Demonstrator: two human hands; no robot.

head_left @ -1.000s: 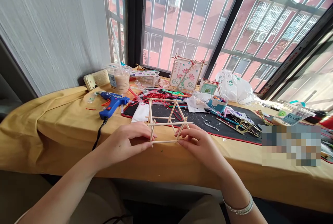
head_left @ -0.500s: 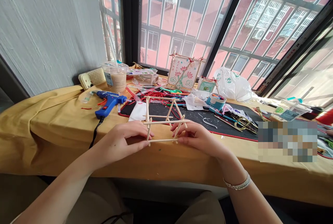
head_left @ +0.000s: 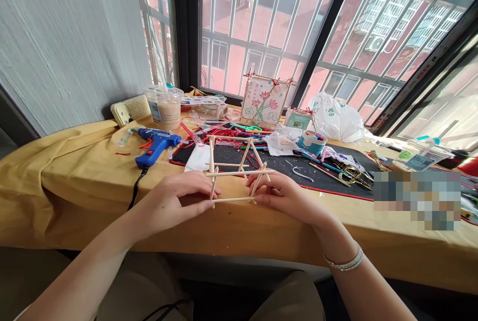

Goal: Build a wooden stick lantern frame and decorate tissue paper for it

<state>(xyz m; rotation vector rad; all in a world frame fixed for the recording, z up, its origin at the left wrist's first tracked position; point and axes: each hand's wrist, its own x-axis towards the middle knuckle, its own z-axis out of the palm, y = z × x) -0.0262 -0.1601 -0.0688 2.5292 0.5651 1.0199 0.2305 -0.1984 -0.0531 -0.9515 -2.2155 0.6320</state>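
Observation:
A small open frame of thin wooden sticks [head_left: 239,174] stands at the table's front edge, between my two hands. My left hand [head_left: 182,193] grips its left side, with the thumb at the lower left corner and the fingers behind the upright stick. On the other side my right hand [head_left: 278,191] holds the lower right corner between thumb and fingers. Some fingertips are hidden behind the sticks. A blue glue gun [head_left: 157,147] lies to the left of the frame, its black cord hanging over the table edge.
Behind the frame lies a black mat [head_left: 291,169] with red cord, pens and scissors [head_left: 351,174]. A drink cup [head_left: 164,109] stands at back left. Near the window are a stick-framed flower picture [head_left: 263,102] and a plastic bag [head_left: 334,117]. A yellow cloth [head_left: 93,161] covers the table.
Both hands keep their hold on the stick frame, which has barely moved. The whole view has shifted very slightly.

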